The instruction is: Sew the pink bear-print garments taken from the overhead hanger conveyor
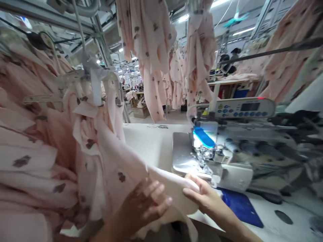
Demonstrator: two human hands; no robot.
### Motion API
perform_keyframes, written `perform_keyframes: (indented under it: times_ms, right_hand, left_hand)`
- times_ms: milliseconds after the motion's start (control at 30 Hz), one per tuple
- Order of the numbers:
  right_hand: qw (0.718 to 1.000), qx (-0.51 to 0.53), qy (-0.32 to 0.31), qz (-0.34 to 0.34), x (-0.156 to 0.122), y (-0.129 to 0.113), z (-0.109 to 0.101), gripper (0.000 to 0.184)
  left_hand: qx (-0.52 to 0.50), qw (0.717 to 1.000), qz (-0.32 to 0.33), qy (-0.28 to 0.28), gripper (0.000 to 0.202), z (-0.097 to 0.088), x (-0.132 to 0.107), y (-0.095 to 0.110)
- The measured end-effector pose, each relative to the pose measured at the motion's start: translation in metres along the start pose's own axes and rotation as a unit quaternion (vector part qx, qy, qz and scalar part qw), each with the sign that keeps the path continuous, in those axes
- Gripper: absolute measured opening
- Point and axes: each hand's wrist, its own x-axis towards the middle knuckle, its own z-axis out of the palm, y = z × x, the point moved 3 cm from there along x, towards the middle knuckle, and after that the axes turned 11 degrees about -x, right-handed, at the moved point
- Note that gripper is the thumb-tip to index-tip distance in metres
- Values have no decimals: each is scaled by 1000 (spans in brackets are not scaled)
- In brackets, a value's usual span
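Observation:
My left hand (147, 203) is closed on a pale pink fabric piece (118, 168) printed with small dark motifs, which trails from a hanging bundle at the left. My right hand (202, 195) pinches the same fabric's right edge, just in front of the sewing machine's metal plate (181, 154). The fabric's end lies between both hands, close to the presser foot (205, 153), which is lit by a blue-white lamp (203, 136).
The overlock sewing machine (239, 148) with a control panel (242, 108) fills the right. A blue mat (239, 206) lies on the white table (148, 141). Clipped pink garment pieces (32, 151) hang at left and more pink garments hang overhead (148, 40). A person sits far back (230, 62).

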Motion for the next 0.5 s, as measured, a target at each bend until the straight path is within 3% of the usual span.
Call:
perform_keyframes:
  times_ms: [67, 167, 233, 300, 400, 500]
  right_hand:
    - [997, -16, 60, -42, -2, -5, -3, 42]
    - [989, -14, 134, -66, -10, -13, -13, 37]
    - [973, -62, 211, -69, -16, -19, -23, 35]
    - [939, -145, 306, -63, -20, -23, -35, 31]
    - [880, -254, 400, -21, -16, -21, -51, 28]
    - [856, -306, 417, 27, -2, -15, -61, 24]
  left_hand:
    - [-2, 998, 53, 14, 19, 17, 18, 6]
    - [-48, 994, 93, 35, 20, 22, 48, 17]
    - [-72, 989, 91, 92, 19, 19, 67, 25]
    - [-70, 988, 53, 130, 20, 22, 83, 30]
    - [-95, 993, -10, 73, 23, 46, 99, 27]
    - [-123, 991, -36, 31, 29, 70, 108, 16]
